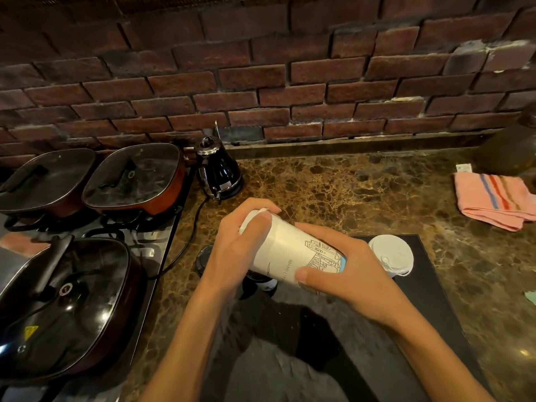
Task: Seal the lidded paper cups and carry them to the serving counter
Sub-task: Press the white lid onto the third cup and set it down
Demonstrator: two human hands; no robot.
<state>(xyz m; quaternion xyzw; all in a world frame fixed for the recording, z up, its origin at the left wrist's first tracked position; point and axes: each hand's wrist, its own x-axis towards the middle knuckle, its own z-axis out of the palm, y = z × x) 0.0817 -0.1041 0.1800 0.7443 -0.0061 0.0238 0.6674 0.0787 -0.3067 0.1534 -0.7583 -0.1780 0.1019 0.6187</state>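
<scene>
I have the cup (293, 250) up off the surface (362, 192), tipped almost on its side, lid end pointing up and left toward the kettle (219, 172). My left hand (235, 242) wraps the lid end, fingers curled over the rim; my right hand (342, 265) grips the printed base end, thumb across the front of the wall. So the cup lies between both grips, held at each end — neither hand is free.

I judge it a light thing with thin, soft paper walls that will dent if I squeeze mid-body. The rim under the lid and the base ring are the stiff parts, so that is where I want my hold. Whether it is full I cannot tell; tilted this far, a loose lid could leak, so I would press the lid down at its edge and bring the cup upright before carrying.

A second cup (391, 255) stands upright on the dark tray (420, 285) just right of my right hand, white lid on, with what looks like string on top. A pink cloth (493, 201) lies well apart at the far right, and lidded pans (133, 178) sit on the left.
</scene>
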